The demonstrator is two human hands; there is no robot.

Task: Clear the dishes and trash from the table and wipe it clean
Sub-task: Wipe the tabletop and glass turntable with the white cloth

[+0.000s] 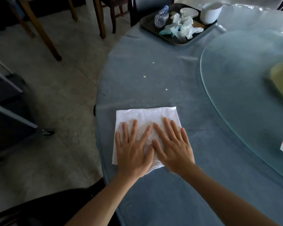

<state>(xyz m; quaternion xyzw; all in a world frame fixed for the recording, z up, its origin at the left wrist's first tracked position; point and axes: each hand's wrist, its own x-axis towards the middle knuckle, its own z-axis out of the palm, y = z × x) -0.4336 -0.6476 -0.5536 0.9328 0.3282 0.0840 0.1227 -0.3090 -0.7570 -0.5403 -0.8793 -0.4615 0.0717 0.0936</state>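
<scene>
Table, blue-covered, carries a white cloth near its edge. Left hand and right hand press it flat, fingers spread straight, thumbs touching. Three crumbs lie beyond it.

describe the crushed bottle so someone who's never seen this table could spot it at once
Start at the round table with the blue cloth and look to its far edge, where a dark rectangular tray sits. The crushed clear plastic bottle lies at the tray's left end, beside crumpled white and teal wrappers. It is the only see-through item there; the white bowls and the plate are opaque.
</scene>
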